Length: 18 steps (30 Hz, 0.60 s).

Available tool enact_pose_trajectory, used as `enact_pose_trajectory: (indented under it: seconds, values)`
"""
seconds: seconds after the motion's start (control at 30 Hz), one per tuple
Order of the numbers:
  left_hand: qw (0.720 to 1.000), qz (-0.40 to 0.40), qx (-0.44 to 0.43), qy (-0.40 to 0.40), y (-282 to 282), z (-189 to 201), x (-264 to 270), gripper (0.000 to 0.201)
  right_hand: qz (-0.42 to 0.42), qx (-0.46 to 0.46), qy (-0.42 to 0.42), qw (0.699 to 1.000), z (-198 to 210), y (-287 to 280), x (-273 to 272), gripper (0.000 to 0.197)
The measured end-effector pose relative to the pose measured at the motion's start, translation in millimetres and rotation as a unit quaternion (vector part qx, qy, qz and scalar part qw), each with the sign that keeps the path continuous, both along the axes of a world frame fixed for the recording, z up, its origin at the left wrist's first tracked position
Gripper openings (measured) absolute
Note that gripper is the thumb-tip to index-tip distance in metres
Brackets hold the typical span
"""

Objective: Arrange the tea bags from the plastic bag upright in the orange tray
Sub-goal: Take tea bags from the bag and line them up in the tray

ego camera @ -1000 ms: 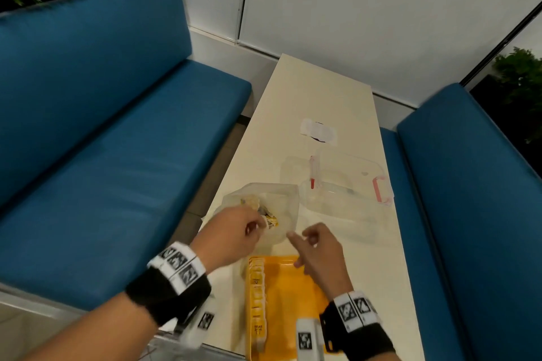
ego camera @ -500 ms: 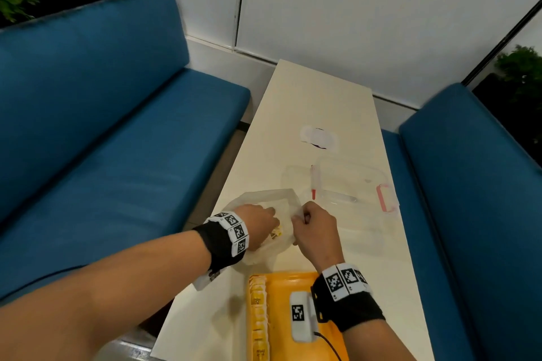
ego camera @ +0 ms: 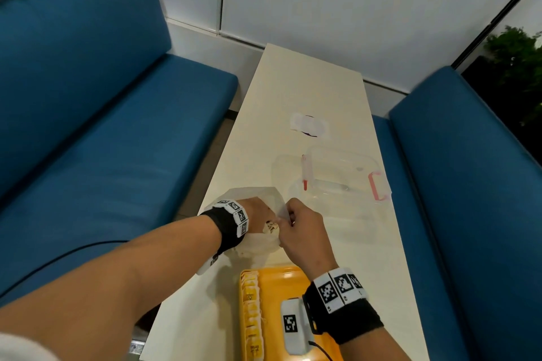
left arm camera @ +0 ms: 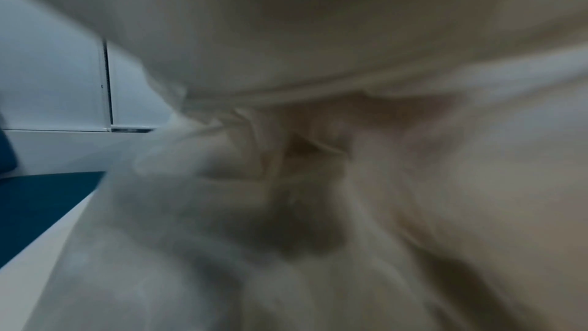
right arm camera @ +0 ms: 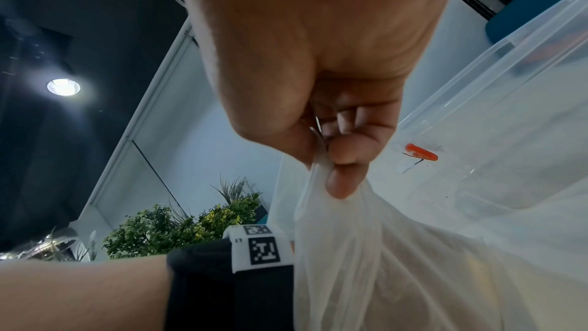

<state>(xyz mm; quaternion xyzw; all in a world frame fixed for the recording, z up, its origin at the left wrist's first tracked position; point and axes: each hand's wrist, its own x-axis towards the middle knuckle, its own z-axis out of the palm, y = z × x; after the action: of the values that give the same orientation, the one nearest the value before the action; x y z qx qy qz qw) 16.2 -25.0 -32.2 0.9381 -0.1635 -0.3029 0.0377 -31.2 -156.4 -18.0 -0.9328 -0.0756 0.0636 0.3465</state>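
My right hand (right arm camera: 321, 100) pinches the plastic bag (ego camera: 258, 243) rim; left hand (ego camera: 258, 212) inside, grasp unseen. Risk: yanking spills the tea bags (ego camera: 271, 226).

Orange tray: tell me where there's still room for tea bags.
In the orange tray, a row of tea bags crowds the left wall. The floor between that row and the right hand's wrist is bare. The tray's right side is hidden.

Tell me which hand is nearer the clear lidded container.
Right. The right hand pinches the plastic bag rim beside the clear container; the left hand, reaching into the bag, lies farther away.
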Motion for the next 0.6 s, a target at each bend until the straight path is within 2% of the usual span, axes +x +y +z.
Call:
enact_pose_trajectory:
  seconds: [0.27,0.43,0.6]
  values:
    - [0.998,0.055,0.009,0.009,-4,-8,0,0.033,-0.005,-0.005,0.003,1.000,-1,0,-1,0.015]
    - [0.998,0.018,0.047,-0.031,-9,-4,1,0.041,-0.009,-0.012,0.001,1.000,1,1,1,0.015]
    - [0.997,-0.028,0.067,-0.004,-10,-17,9,0.040,-0.019,-0.002,0.009,1.000,0,-4,2,0.014]
